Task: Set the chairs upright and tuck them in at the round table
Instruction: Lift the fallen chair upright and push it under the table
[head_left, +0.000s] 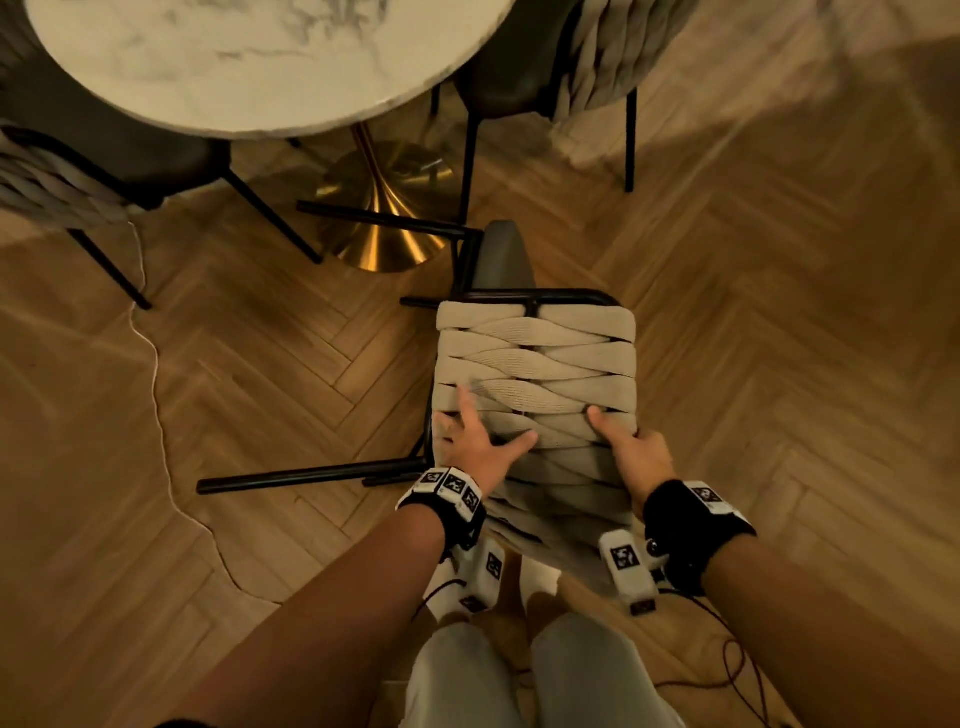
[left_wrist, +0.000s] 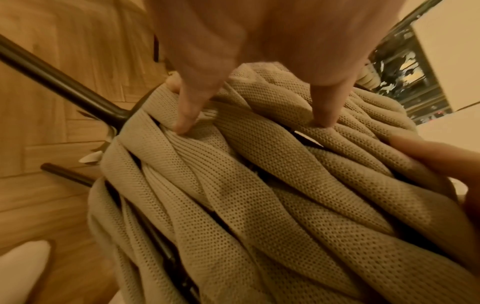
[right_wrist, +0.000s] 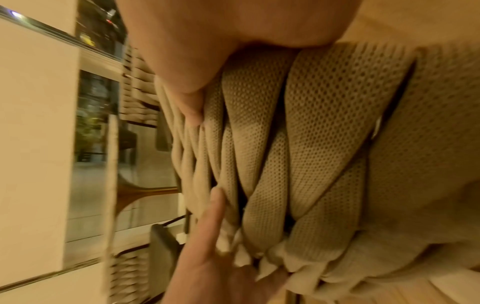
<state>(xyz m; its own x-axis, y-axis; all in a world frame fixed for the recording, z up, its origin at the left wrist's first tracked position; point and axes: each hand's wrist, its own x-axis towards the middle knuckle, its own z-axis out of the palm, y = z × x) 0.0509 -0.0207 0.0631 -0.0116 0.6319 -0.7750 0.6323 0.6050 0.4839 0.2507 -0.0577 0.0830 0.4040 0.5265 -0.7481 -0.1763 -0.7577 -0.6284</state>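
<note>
A chair lies tipped over on the floor, its beige woven backrest toward me and its dark seat pointing at the round marble table. Black legs stick out to the left. My left hand holds the backrest's left side, fingertips dug into the straps, index finger straight. My right hand grips the right edge, thumb on top and fingers wrapped round the straps.
Two upright chairs stand at the table, one on the left and one at the back right. The table's brass pedestal base is just beyond the fallen chair. A thin white cable runs across the herringbone floor on the left.
</note>
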